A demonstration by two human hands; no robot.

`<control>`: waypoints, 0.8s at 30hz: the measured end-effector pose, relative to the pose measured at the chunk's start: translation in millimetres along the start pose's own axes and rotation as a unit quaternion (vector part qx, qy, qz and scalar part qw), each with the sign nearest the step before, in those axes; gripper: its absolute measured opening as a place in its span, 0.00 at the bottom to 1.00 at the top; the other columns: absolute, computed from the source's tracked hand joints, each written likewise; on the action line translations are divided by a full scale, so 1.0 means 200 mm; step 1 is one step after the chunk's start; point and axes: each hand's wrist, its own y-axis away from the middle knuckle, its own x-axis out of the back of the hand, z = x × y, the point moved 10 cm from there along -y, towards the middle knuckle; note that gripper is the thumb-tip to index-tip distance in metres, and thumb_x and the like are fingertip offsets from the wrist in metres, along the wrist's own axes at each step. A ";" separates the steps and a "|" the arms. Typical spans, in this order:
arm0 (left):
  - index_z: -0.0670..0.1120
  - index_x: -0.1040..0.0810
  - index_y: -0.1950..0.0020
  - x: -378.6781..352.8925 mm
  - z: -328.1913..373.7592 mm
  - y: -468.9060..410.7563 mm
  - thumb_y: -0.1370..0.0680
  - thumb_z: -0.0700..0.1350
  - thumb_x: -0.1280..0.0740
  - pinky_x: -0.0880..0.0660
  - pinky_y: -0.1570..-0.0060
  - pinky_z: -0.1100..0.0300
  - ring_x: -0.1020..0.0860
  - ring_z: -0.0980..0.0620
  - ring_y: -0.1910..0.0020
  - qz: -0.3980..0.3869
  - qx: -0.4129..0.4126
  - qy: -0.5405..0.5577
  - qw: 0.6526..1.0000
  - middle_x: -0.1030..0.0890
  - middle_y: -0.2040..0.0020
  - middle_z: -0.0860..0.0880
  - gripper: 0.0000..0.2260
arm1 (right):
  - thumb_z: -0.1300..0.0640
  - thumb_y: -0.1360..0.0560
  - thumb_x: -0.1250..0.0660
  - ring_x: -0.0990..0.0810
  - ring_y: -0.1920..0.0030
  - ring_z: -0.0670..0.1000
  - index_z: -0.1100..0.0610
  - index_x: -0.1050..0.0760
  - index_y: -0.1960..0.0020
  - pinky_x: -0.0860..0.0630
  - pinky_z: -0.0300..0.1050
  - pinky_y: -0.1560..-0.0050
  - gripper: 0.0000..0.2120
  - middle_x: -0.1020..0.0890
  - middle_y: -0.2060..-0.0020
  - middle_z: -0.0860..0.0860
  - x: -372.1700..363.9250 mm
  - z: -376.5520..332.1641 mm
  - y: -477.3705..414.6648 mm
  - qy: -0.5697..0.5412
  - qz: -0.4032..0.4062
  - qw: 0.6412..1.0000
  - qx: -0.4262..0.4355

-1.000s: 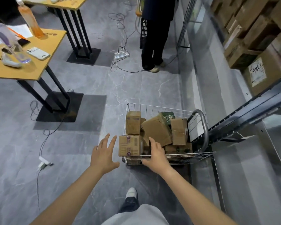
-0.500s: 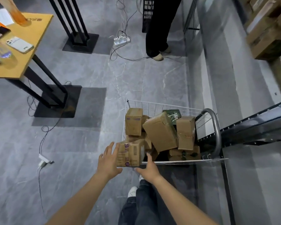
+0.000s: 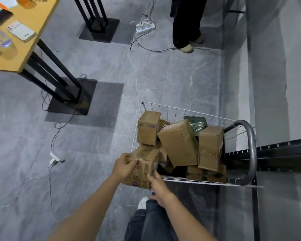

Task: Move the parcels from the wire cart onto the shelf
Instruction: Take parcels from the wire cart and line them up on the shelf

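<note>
At the white wire cart's (image 3: 196, 181) near-left corner, I'm gripping a small brown cardboard box (image 3: 143, 172), left hand (image 3: 124, 166) curling over its side, right hand (image 3: 159, 187) cupping underneath.

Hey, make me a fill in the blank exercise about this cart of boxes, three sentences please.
The box held by the left hand and right hand is made of ____.
One parcel at the far side of the wire cart is coloured ____.
The cart's curved grey handle stands on the person's ____ side.
Missing words: cardboard; green; right.
</note>
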 end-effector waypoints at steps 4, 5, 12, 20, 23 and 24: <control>0.52 0.34 0.55 -0.02 -0.03 0.01 0.28 0.54 0.29 0.30 0.65 0.65 0.23 0.49 0.54 0.010 0.011 -0.041 0.999 0.26 0.44 0.42 0.14 | 0.52 0.20 0.39 0.23 0.47 0.48 0.45 0.29 0.36 0.24 0.47 0.52 0.13 0.21 0.48 0.45 0.02 0.03 -0.04 -0.037 0.000 0.999 0.007; 0.54 0.36 0.58 -0.03 -0.03 0.02 0.28 0.57 0.30 0.30 0.65 0.63 0.23 0.48 0.54 0.015 0.009 -0.056 0.998 0.26 0.45 0.42 0.16 | 0.51 0.21 0.38 0.22 0.45 0.49 0.45 0.26 0.38 0.23 0.50 0.48 0.12 0.19 0.48 0.46 0.03 0.03 -0.06 -0.047 0.001 0.999 0.012; 0.47 0.37 0.59 0.02 0.01 0.14 0.31 0.62 0.29 0.32 0.69 0.61 0.24 0.51 0.59 0.088 0.027 -0.012 0.996 0.23 0.54 0.45 0.23 | 0.49 0.20 0.39 0.21 0.46 0.49 0.48 0.24 0.42 0.28 0.39 0.61 0.10 0.18 0.46 0.50 0.12 -0.06 0.01 -0.102 0.020 0.994 0.036; 0.43 0.34 0.59 0.09 0.03 0.32 0.29 0.63 0.33 0.24 0.60 0.50 0.24 0.48 0.60 0.169 0.059 0.138 0.974 0.25 0.60 0.45 0.24 | 0.56 0.23 0.33 0.22 0.42 0.52 0.49 0.19 0.50 0.22 0.49 0.45 0.06 0.21 0.42 0.54 0.18 -0.28 0.12 -0.069 0.068 0.983 0.156; 0.42 0.32 0.59 0.12 0.05 0.34 0.31 0.69 0.35 0.21 0.53 0.43 0.22 0.45 0.57 0.165 0.064 0.195 0.965 0.23 0.58 0.43 0.28 | 0.53 0.26 0.30 0.23 0.42 0.52 0.45 0.17 0.52 0.24 0.51 0.38 0.05 0.27 0.40 0.55 0.17 -0.47 0.20 -0.028 0.087 0.970 0.225; 0.43 0.32 0.59 0.13 0.07 0.33 0.33 0.71 0.35 0.21 0.52 0.42 0.21 0.44 0.56 0.157 0.059 0.210 0.963 0.22 0.57 0.42 0.30 | 0.54 0.26 0.30 0.24 0.42 0.50 0.45 0.17 0.52 0.25 0.48 0.38 0.06 0.29 0.41 0.53 0.18 -0.54 0.24 -0.021 0.088 0.965 0.247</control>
